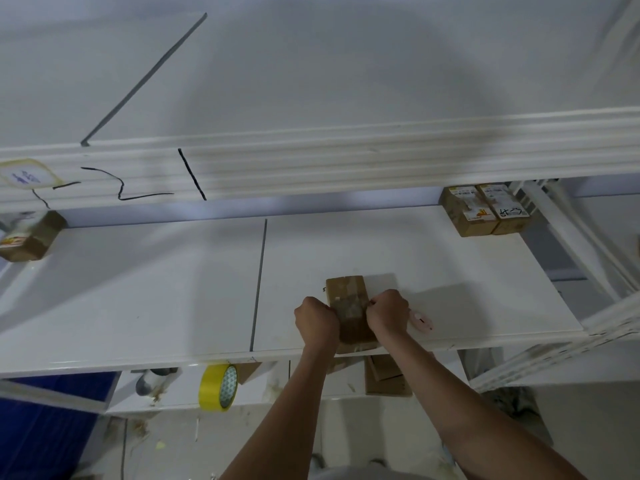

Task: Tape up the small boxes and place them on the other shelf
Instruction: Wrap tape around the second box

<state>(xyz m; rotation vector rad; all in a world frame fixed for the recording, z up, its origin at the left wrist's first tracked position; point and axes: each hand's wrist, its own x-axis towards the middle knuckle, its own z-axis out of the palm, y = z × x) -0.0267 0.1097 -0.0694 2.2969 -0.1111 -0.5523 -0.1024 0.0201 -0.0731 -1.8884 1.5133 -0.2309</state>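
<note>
1. Head view: a small brown cardboard box (348, 308) lies on the white shelf (173, 289), close to the shelf's front edge and to the right of the dark seam line (259, 285) that runs front to back across the board.
2. The left hand (316, 320) is curled into a fist against the box's left side, and the right hand (387, 313) is curled against its right side; both touch the box.
3. The fingers of both hands are bent tightly and seem to pinch the clear tape (350, 306) stretched across the top of the box, though the exact grip is hidden behind the knuckles.
4. Just right of the right hand, a small pink tool (421, 320) lies flat on the shelf.
5. Far behind the box, at the shelf's back right corner, two taped boxes (485, 209) stand touching side by side, with labels on top.
6. At the shelf's far left, well away from the box, another brown box (29, 237) sits partly under the upper shelf beam (346, 161).
7. Below the shelf's front edge, left of the box, a yellow tape roll (218, 386) stands on edge on a lower board.
8. Directly under the box, on that lower level, more cardboard (388, 379) is stacked.
</note>
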